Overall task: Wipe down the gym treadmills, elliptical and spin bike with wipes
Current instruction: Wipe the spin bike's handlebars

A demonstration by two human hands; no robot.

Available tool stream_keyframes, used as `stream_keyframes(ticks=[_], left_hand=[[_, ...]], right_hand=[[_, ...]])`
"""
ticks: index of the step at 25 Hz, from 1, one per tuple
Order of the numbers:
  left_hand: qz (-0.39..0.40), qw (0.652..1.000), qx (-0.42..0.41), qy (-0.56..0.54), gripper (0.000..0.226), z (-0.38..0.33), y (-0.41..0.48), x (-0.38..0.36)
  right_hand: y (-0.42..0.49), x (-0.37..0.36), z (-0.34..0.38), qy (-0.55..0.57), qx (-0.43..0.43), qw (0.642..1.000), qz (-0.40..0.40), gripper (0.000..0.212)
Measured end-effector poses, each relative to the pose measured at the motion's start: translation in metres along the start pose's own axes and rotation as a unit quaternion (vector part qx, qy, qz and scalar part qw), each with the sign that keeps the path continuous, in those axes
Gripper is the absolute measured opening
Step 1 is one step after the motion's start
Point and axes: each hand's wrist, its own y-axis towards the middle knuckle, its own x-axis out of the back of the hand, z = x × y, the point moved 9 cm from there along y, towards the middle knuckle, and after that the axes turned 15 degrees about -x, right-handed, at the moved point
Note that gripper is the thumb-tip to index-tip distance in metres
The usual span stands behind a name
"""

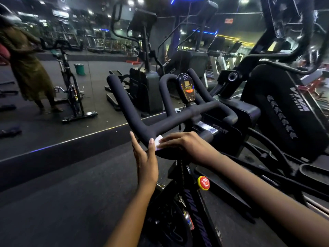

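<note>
A black spin bike stands right in front of me, its padded handlebar (135, 118) reaching forward toward a wall mirror. My right hand (181, 143) presses a white wipe (158, 143) flat onto the near end of the handlebar's left bar. My left hand (146, 161) is open, fingers straight, resting against the left side of that same bar end with the thumb beside the wipe. A small console (187, 88) sits at the handlebar's centre. A red and yellow knob (203, 183) sticks out of the frame below.
A black elliptical (277, 104) stands close on the right, its arms and pedals near the bike. The wall mirror (53, 77) ahead reflects a person, a bike and a green bin (79, 69). Dark rubber floor (71, 193) lies to the left.
</note>
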Motion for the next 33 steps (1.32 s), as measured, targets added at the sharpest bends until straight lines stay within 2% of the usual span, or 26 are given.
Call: stream_keyframes(ticks=[5,8,10,13,16,19,23,26,28,31,33], left_hand=[[-0.068,0.994,0.043,-0.07,0.063,0.001,0.012,-0.016],[-0.113,0.988,0.04,-0.092,0.058,0.0,0.012,-0.019],[-0.148,0.983,0.038,-0.101,0.054,0.002,0.012,-0.018],[-0.195,0.974,0.032,-0.11,0.048,0.004,0.012,-0.018],[-0.214,0.971,0.023,-0.107,0.044,0.007,0.012,-0.016],[-0.248,0.964,0.023,-0.092,0.04,0.018,0.012,-0.005],[-0.217,0.967,0.07,-0.109,0.054,0.026,0.026,-0.001],[-0.215,0.971,0.093,-0.041,0.064,0.017,0.041,0.005],[-0.211,0.973,0.097,-0.001,0.082,0.014,0.047,0.004],[-0.204,0.972,0.102,0.059,0.065,0.013,0.046,0.002],[-0.203,0.972,0.083,0.08,0.061,0.011,0.046,0.002]], right_hand=[[-0.031,0.023,-0.028,-0.028,0.051,0.998,-0.003,0.018],[-0.036,0.042,-0.051,0.004,0.025,0.999,-0.024,0.018],[-0.014,0.048,-0.05,0.033,0.026,0.998,-0.049,0.022],[0.053,0.036,-0.023,0.034,0.07,0.993,-0.088,0.031],[0.114,0.015,0.007,0.016,0.111,0.99,-0.087,0.035],[0.12,-0.003,0.014,0.005,0.152,0.986,-0.068,0.03],[0.086,-0.012,0.001,0.017,0.199,0.98,-0.011,0.028],[0.097,-0.003,-0.002,0.032,0.25,0.967,0.025,0.033],[0.134,0.01,-0.001,0.024,0.25,0.968,-0.026,0.028],[0.201,0.025,0.006,0.016,0.203,0.972,-0.115,0.024],[0.223,0.02,0.013,0.02,0.189,0.975,-0.117,0.023]])
